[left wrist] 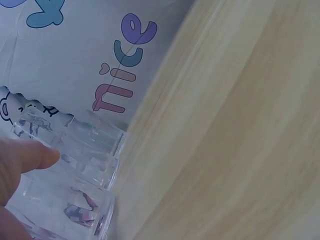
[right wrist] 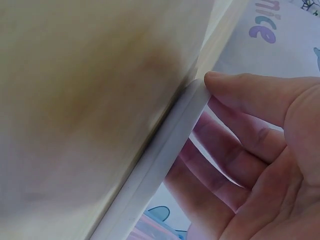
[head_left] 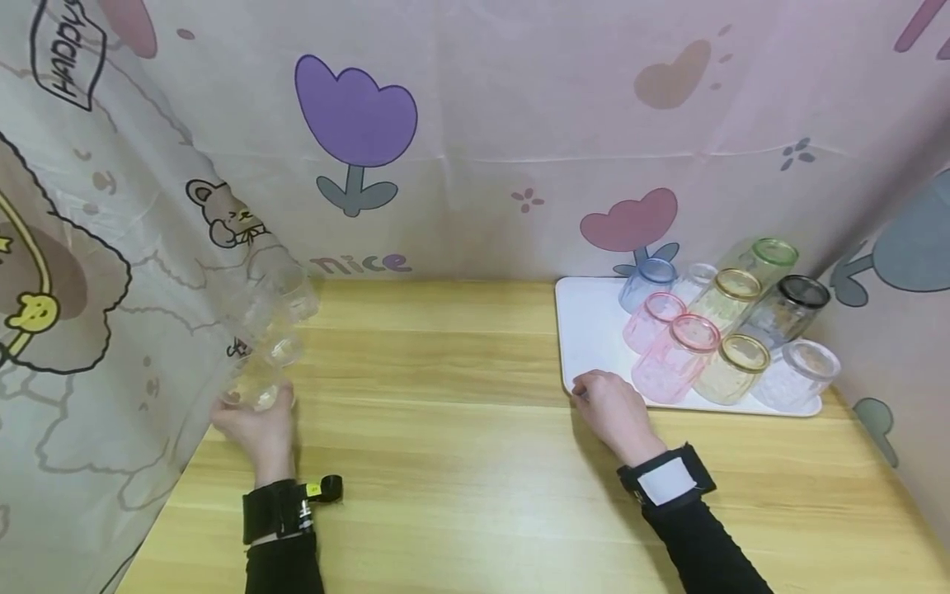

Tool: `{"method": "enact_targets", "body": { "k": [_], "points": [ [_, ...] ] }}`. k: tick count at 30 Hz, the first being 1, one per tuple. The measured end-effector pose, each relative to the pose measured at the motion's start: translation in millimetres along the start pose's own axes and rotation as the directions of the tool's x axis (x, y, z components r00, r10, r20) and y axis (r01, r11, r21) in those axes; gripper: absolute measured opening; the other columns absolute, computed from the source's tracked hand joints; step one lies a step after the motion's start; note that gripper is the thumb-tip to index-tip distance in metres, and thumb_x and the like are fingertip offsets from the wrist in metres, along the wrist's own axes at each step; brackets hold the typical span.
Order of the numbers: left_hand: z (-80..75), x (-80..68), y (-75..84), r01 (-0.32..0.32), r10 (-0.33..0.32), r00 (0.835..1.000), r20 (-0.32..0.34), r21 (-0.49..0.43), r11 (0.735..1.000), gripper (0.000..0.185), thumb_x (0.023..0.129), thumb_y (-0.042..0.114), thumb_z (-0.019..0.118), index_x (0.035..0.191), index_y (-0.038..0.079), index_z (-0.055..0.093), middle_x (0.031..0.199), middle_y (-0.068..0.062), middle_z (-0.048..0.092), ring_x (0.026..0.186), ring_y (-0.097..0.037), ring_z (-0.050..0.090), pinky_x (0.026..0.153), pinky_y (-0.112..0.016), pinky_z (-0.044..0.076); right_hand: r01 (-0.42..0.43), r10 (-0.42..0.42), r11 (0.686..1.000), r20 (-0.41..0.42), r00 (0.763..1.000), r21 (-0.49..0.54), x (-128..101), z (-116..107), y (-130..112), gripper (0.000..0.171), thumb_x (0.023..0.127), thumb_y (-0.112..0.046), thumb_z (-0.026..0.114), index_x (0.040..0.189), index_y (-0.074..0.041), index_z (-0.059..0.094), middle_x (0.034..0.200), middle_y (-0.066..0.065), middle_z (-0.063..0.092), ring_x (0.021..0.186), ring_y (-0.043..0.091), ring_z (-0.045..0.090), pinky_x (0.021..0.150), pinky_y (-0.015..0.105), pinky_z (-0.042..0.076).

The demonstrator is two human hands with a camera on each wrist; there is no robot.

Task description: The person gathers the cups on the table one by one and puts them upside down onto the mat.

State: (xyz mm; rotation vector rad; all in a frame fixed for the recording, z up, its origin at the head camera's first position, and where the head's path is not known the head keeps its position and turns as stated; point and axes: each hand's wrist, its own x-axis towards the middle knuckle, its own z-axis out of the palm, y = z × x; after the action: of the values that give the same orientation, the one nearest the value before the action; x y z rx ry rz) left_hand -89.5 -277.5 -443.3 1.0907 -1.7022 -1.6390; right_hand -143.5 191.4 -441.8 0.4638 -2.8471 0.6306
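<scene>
At the far left of the table, my left hand (head_left: 260, 417) spans the nearest of several clear cups (head_left: 252, 384), thumb on its right side and fingers on its left. In the left wrist view, a digit lies across the clear cups (left wrist: 90, 210), which stand close together. My right hand (head_left: 612, 412) is at the near left corner of a white tray (head_left: 586, 330). The right wrist view shows the thumb tip on the tray's rim (right wrist: 150, 170), the other fingers curled over it with their tips hidden behind it.
Several coloured glasses crowd the tray's right side, among them a pink glass (head_left: 675, 363), a dark glass (head_left: 787, 309) and a green-rimmed glass (head_left: 768, 260). The wooden table (head_left: 445, 429) meets a printed curtain (head_left: 475, 165) at the back and both sides.
</scene>
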Motion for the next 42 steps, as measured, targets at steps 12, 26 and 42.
{"method": "enact_targets", "body": {
  "k": [12, 26, 42],
  "points": [
    [3.8, -10.2, 1.7, 0.038, -0.026, 0.998, 0.058, -0.218, 0.975, 0.083, 0.090, 0.022, 0.083, 0.149, 0.017, 0.024, 0.144, 0.003, 0.029, 0.139, -0.016, 0.032, 0.117, -0.028, 0.039, -0.017, 0.017, 1.000, 0.000, 1.000, 0.009, 1, 0, -1, 0.007, 0.083, -0.001, 0.080, 0.090, -0.003, 0.079, 0.095, 0.014, 0.077, 0.084, 0.035, 0.074, 0.070, 0.051, 0.061],
    [45.1, -56.5, 16.2, 0.220, -0.011, 0.941, 0.338, -0.586, 0.780, 0.037, 0.100, 0.032, 0.070, 0.127, 0.013, 0.054, 0.129, -0.002, 0.056, 0.120, -0.016, 0.055, 0.115, -0.031, 0.043, -0.058, 0.058, 0.998, 0.058, 0.997, 0.005, 2, -3, -2, 0.013, 0.087, -0.015, 0.081, 0.093, -0.004, 0.079, 0.094, 0.012, 0.078, 0.085, 0.035, 0.074, 0.069, 0.052, 0.060],
    [94.1, -119.7, 23.0, 0.588, -0.054, 0.736, 0.675, -0.597, 0.546, 0.059, 0.104, 0.050, 0.056, 0.146, 0.013, 0.037, 0.142, -0.009, 0.045, 0.121, -0.019, 0.056, 0.105, -0.022, 0.050, -0.056, 0.055, 0.998, 0.054, 0.997, 0.016, -2, -2, -5, 0.016, 0.088, -0.019, 0.080, 0.094, -0.004, 0.078, 0.095, 0.012, 0.078, 0.087, 0.035, 0.074, 0.072, 0.052, 0.060]
  ]
}}
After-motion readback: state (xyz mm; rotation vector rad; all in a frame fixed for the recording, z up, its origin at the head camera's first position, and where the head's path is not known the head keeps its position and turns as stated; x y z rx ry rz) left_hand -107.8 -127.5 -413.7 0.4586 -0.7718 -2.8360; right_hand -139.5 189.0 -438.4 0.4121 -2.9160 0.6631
